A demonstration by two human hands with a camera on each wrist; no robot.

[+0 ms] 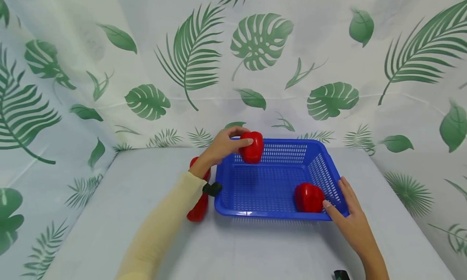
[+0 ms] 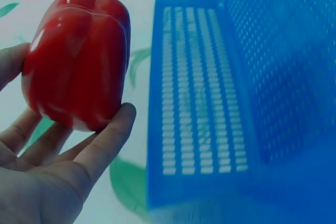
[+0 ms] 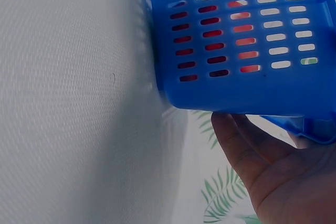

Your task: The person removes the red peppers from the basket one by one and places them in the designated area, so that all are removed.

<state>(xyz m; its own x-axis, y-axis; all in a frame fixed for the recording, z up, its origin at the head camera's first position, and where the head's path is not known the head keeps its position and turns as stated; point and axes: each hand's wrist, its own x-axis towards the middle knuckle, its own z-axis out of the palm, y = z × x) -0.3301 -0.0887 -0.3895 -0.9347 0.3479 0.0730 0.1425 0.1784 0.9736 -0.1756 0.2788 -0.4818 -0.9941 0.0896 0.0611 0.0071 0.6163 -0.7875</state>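
My left hand [image 1: 228, 144] holds a glossy red bell pepper [image 1: 252, 148] over the far left corner of a blue plastic basket [image 1: 271, 213]. In the left wrist view, the thumb and fingers surround this pepper [image 2: 79, 66] beside the perforated basket wall [image 2: 155, 129]. At the basket's front right corner, my right hand [image 1: 352, 221] grips the rim, thumb on the front edge and fingers along the right side. The right wrist view shows its fingers [image 3: 233, 142] against the basket's outside. A second red bell pepper [image 1: 309, 197] lies inside near that corner.
More red peppers [image 1: 198, 210] lie on the white table [image 1: 146, 182] just left of the basket, partly hidden by my left forearm. A white cloth with green leaves [image 1: 262, 41] hangs behind and at both sides. Dark devices [image 1: 212, 189] are at my wrists.
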